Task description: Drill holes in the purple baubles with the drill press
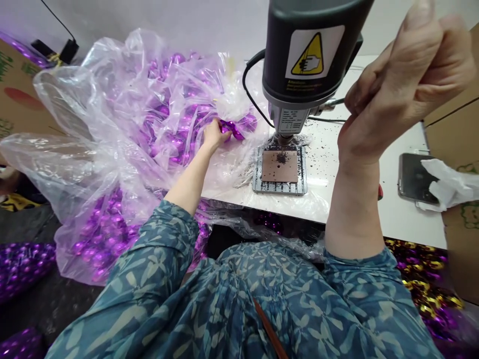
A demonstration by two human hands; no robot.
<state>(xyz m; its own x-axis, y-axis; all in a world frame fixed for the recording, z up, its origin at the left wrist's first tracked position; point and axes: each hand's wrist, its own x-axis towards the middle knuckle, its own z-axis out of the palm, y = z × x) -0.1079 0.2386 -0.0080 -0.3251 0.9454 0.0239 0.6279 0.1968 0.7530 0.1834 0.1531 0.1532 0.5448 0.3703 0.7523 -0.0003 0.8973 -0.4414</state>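
My left hand [216, 134] is at the edge of a clear plastic bag [108, 144], with its fingers closed on shiny purple baubles [236, 130]. Many more purple baubles fill the bag behind and beside it. Raised at the right, my right hand [396, 89] is closed around the lever [337, 101] of a small black bench drill press [307, 50]. Below the drill's chuck [286, 138], a brown square board [279, 172] with a small dark hole lies on the slotted metal base [258, 187]. Dark shavings are scattered over the board and around it.
A dark phone [411, 174] and a crumpled white tissue [454, 184] lie on the white table [396, 219] at right. Cardboard boxes [462, 224] stand at both sides. Gold and purple baubles [422, 284] are lower right. Another person's hand [7, 179] shows at far left.
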